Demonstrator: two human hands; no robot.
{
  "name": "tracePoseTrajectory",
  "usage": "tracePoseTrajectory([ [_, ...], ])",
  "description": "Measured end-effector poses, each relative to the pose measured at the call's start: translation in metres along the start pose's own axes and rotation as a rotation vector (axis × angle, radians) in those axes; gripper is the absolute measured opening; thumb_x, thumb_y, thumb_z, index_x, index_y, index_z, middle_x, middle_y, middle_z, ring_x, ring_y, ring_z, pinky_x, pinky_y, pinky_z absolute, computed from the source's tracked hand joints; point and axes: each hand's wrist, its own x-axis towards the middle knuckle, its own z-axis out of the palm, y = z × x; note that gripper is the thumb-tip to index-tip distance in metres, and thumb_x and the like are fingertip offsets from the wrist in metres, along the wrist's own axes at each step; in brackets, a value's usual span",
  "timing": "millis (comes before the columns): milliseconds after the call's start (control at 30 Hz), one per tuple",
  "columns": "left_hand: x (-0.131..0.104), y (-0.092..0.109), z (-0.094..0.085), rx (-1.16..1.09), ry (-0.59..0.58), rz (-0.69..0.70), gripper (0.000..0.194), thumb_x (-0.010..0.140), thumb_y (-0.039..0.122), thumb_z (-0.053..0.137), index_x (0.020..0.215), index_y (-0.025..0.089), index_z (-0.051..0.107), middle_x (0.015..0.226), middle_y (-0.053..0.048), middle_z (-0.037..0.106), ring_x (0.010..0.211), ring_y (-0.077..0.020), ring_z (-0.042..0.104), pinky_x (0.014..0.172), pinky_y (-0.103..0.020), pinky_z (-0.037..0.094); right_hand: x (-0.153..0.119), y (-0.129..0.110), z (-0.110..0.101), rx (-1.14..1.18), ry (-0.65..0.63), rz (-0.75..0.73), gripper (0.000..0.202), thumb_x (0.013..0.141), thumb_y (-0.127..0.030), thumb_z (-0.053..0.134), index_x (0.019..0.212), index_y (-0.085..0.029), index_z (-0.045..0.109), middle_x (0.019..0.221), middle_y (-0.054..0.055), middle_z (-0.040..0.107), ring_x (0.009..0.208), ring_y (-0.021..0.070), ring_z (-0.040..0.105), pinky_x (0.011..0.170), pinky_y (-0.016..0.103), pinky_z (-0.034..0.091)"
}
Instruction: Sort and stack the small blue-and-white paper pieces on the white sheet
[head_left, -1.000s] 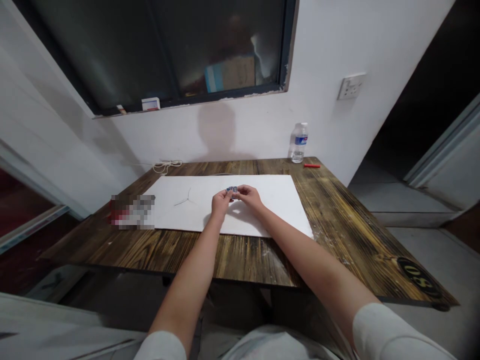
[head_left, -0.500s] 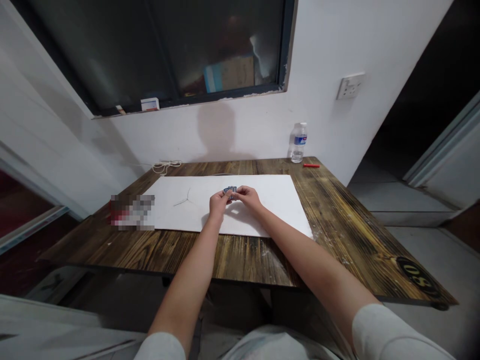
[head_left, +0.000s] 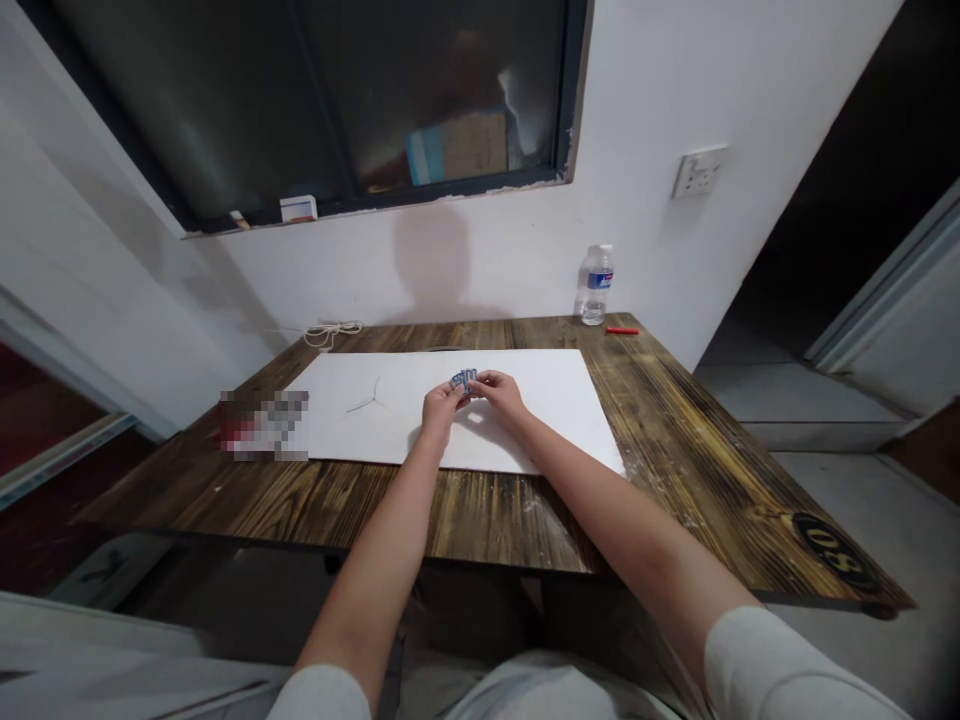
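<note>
Both of my hands meet above the white board [head_left: 525,430], holding a small fan of blue-and-white pieces [head_left: 465,379] between them. These pieces are narrow and side by side; their exact kind is too small to make out. My left hand [head_left: 440,404] is closed on the fan's lower left, with the thumb on its front. On the right edge, my right hand [head_left: 501,389] pinches the same fan. A thin wire-like strand [head_left: 374,399] with several bent arms lies on the board left of my hands.
The board lies on a dark wooden table [head_left: 660,450]. A pixelated red-and-grey patch [head_left: 264,425] covers its left end. Behind are a coiled white cable [head_left: 334,330], a water bottle [head_left: 598,285] and a red pen-like stick [head_left: 622,331]. The wall with a window rises behind the table.
The blue-and-white pieces now show more spread out and more upright between my fingers. My left hand has shifted slightly right; both hands keep their hold.
</note>
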Motion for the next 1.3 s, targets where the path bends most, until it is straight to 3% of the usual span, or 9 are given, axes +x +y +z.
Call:
tracePoseTrajectory([
  [267,-0.0004,0.0028,-0.0047,0.020,0.055,-0.031,0.026,0.065,0.026,0.079,0.085,0.011,0.071,0.076,-0.007,0.072,0.072,-0.0183,0.070,0.065,-0.025,0.050,0.0001,-0.0006,0.0001,0.014,0.020,0.007,0.034,0.053,-0.043,0.082,0.063,-0.018,0.060,0.057,-0.001,0.059,0.057,0.0132,0.054,0.060,0.028,0.045],
  [433,-0.0008,0.0017,-0.0021,-0.034,0.044,-0.064,0.019,0.075,0.026,0.072,0.086,0.011,0.070,0.078,-0.008,0.072,0.071,-0.0162,0.070,0.070,-0.026,0.052,0.0017,0.0012,-0.0032,0.048,0.081,0.015,0.033,0.053,-0.043,0.082,0.063,-0.018,0.062,0.058,0.000,0.061,0.058,0.0137,0.054,0.060,0.029,0.045],
  [567,-0.0006,0.0001,-0.0030,-0.040,0.045,-0.050,0.018,0.074,0.023,0.073,0.087,0.010,0.069,0.081,-0.009,0.073,0.070,-0.0157,0.070,0.069,-0.025,0.053,0.0025,0.0007,-0.0053,0.072,0.111,0.039,0.035,0.051,-0.044,0.082,0.063,-0.018,0.062,0.058,0.000,0.060,0.057,0.0137,0.054,0.061,0.029,0.046],
  [933,-0.0003,0.0006,-0.0062,-0.045,0.137,-0.069,0.027,0.069,0.028,0.078,0.086,0.011,0.067,0.081,-0.009,0.073,0.069,-0.0157,0.071,0.066,-0.024,0.052,0.0044,-0.0001,-0.0065,0.082,0.063,0.043,0.034,0.054,-0.046,0.079,0.064,-0.017,0.065,0.054,0.000,0.060,0.054,0.0124,0.053,0.059,0.028,0.045],
  [1300,-0.0005,-0.0009,-0.0044,-0.046,0.104,-0.084,0.028,0.063,0.024,0.081,0.085,0.012,0.068,0.077,-0.007,0.072,0.065,-0.0133,0.068,0.057,-0.020,0.048,0.0017,0.0013,-0.0032,0.056,-0.039,0.018,0.028,0.058,-0.041,0.078,0.067,-0.017,0.068,0.055,-0.001,0.060,0.053,0.0117,0.050,0.057,0.027,0.040],
])
